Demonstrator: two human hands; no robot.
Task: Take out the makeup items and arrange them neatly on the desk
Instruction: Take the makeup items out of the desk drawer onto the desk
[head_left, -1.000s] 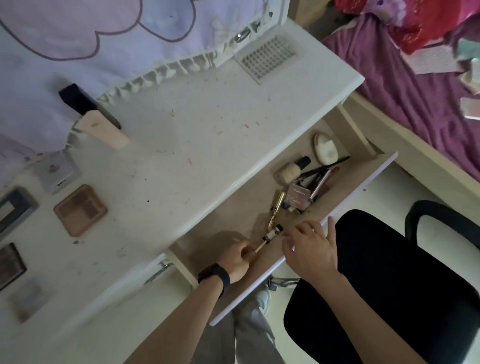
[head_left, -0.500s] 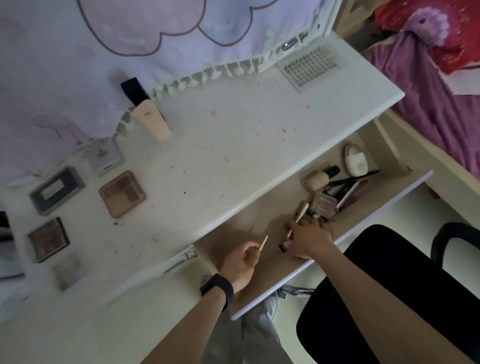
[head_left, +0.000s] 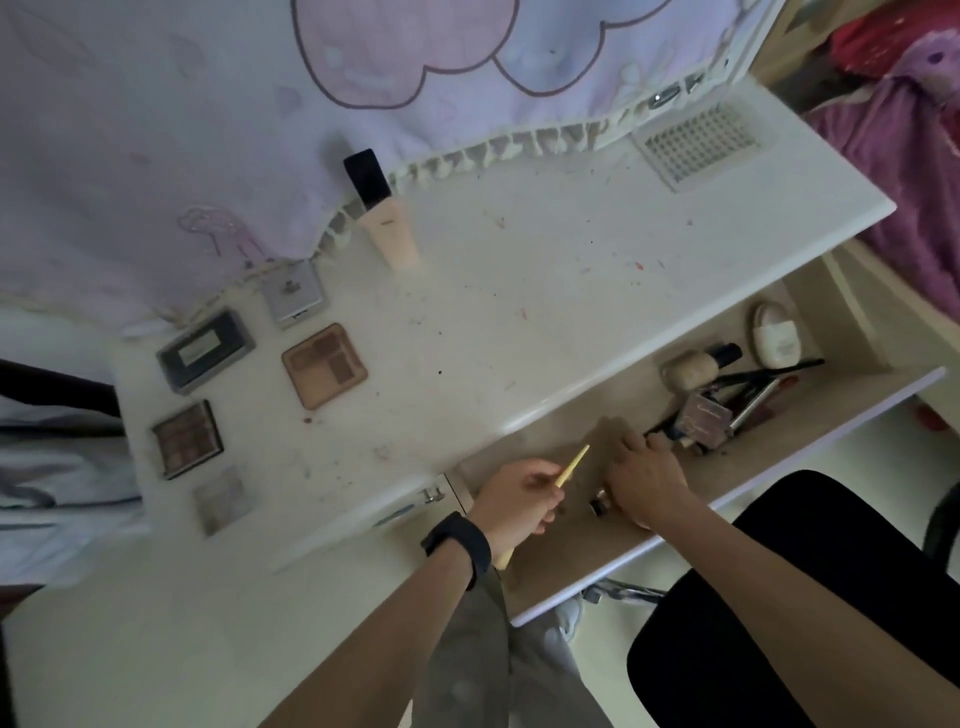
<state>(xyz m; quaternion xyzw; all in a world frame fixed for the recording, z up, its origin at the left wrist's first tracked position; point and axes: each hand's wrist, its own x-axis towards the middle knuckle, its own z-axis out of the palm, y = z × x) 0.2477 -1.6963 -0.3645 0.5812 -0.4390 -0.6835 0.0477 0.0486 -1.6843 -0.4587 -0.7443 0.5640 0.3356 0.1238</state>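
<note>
Upward from the left fingers juts a slim gold stick.

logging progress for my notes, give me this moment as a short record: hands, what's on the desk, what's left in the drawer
left hand: grips a slim yellow stick above the open drawer
right hand: reaches into the drawer toward the pile; fingers' grip hidden
on desk: grey palette, brown palette, dark palette, silver compact, beige tube
in drawer: white oval case, black-capped bottle, square compact, dark brushes
status: unfinished
</note>
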